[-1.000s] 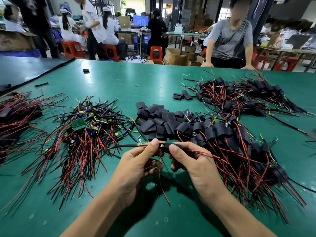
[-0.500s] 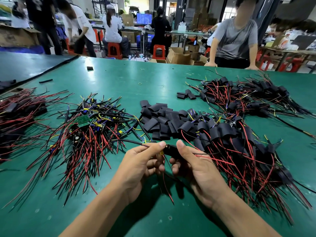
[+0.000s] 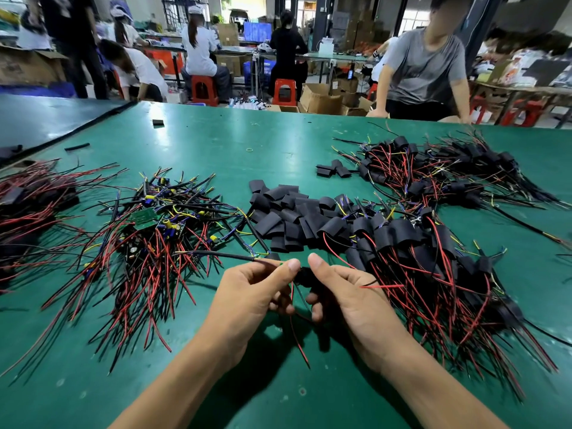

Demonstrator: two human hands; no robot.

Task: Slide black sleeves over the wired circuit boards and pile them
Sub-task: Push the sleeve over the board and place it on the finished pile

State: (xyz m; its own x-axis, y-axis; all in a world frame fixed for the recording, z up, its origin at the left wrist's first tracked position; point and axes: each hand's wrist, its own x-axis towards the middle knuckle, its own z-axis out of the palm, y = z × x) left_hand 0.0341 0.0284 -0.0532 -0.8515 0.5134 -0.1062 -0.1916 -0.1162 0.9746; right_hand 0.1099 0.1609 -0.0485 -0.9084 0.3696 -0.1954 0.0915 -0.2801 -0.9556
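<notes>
Two grips were pinched close together over the tabletop (image 3: 216, 144), between the bare boards (image 3: 148, 224) and the sleeved pile (image 3: 433, 264): the left grip (image 3: 247, 298) on a black cable (image 3: 216, 254), the right grip (image 3: 349, 298) on the black sleeve (image 3: 305, 271). Its board was hidden. Dangling red leads (image 3: 297, 339) could be snagged in the sleeved pile, and the sleeve dragged off.

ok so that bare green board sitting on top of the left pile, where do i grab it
By two opposite edges, fingers coming straight down from above. The green board lies face up on top of the unsleeved pile, so its edges look free, while wires tangle round it lower down. The left hand is nearer, once free.
</notes>
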